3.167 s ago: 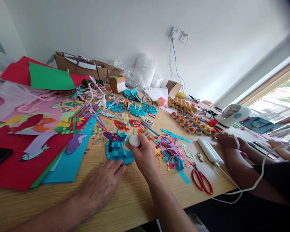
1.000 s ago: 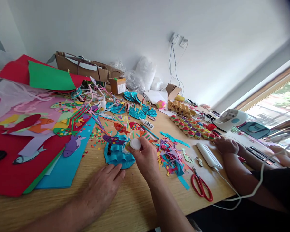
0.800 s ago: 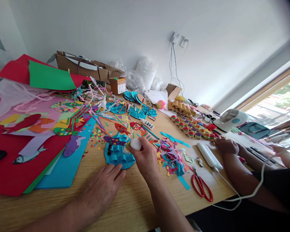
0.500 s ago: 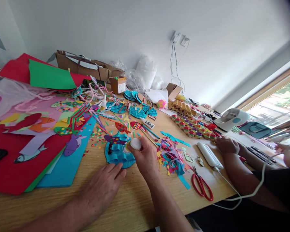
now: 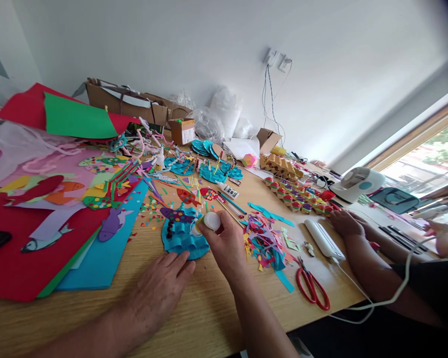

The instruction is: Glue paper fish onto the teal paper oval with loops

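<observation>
My right hand (image 5: 227, 246) grips a white glue bottle (image 5: 211, 222), tipped over with its round base facing up. The bottle's lower end is close above a round blue piece (image 5: 181, 243) with wavy paper strips; whether the tip touches is hidden. My left hand (image 5: 164, 281) lies flat on the wood, fingertips at the near rim of the blue piece. A purple paper fish with coloured dots (image 5: 176, 215) rests on its far part, beside small dark red balls (image 5: 169, 229). Just beyond lies an orange paper fish (image 5: 187, 197).
Paper scraps (image 5: 267, 238) and red-handled scissors (image 5: 312, 288) lie to the right. Coloured sheets (image 5: 97, 271) cover the left. Another glue bottle (image 5: 229, 190) lies further back. A co-worker's forearms (image 5: 369, 263) rest at the right, near a white device with a cable (image 5: 323, 239).
My right hand and the glue bottle have shifted very slightly to the right. My left hand stays in place, and the co-worker's hands have moved slightly.
</observation>
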`<state>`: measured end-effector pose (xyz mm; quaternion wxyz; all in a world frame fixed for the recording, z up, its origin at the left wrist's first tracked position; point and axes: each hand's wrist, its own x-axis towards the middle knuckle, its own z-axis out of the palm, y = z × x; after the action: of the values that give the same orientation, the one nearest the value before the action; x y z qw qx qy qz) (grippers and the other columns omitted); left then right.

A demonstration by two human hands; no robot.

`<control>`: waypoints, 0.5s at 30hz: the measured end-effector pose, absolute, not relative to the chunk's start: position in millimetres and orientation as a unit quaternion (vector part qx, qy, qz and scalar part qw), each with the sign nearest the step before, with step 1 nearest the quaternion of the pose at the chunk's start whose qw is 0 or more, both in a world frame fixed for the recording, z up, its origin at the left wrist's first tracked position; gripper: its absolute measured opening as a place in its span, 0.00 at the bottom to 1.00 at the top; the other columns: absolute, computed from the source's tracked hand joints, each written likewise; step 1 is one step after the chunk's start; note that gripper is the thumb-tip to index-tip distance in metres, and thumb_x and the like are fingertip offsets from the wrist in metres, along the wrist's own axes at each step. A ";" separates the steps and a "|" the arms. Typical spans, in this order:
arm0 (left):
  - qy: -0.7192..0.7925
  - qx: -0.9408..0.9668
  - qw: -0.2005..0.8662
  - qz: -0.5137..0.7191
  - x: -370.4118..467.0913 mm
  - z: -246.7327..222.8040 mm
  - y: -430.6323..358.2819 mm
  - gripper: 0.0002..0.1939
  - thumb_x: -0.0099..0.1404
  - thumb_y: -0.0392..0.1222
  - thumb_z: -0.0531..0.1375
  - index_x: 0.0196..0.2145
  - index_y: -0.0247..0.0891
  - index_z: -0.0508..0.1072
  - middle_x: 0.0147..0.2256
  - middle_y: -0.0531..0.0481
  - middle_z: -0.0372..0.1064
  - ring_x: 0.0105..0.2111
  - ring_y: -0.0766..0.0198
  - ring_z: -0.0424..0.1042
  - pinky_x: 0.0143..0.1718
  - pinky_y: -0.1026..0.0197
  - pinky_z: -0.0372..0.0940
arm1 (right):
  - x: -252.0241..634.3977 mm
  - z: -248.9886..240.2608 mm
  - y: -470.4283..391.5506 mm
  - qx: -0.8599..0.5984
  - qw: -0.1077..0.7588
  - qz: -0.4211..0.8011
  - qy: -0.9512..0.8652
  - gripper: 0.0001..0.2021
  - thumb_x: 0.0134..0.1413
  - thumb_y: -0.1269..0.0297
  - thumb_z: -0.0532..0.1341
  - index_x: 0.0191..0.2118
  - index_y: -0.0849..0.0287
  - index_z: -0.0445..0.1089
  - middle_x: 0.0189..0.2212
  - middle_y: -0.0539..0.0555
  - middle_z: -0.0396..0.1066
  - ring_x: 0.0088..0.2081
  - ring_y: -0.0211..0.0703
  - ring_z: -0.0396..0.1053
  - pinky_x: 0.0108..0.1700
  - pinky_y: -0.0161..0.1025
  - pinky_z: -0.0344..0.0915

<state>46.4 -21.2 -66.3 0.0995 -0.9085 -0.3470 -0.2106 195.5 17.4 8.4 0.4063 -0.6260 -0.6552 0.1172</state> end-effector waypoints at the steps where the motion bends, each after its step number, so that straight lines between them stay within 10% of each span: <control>1: -0.350 -0.908 0.095 -0.211 46.5 -66.4 -21.3 0.21 0.60 0.25 0.43 0.43 0.34 0.70 0.41 0.42 0.71 0.38 0.56 0.69 0.38 0.53 0.67 | 195.3 9.6 16.5 -0.629 0.405 0.113 -0.654 0.10 0.43 0.58 0.61 0.24 0.57 0.60 0.18 0.44 0.58 0.21 0.34 0.54 0.23 0.31 0.49; 15: -0.361 -0.906 0.084 -0.205 48.5 -68.0 -22.1 0.19 0.60 0.26 0.45 0.43 0.35 0.69 0.40 0.43 0.71 0.39 0.55 0.68 0.38 0.52 0.66 | 193.0 10.4 16.4 -0.626 0.363 0.148 -0.674 0.09 0.44 0.59 0.61 0.30 0.58 0.63 0.21 0.46 0.62 0.24 0.36 0.59 0.25 0.32 0.53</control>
<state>48.5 -22.1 -68.0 0.0843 -0.9060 -0.3607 -0.2048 193.0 16.4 10.4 0.3626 -0.6265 -0.6738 0.1483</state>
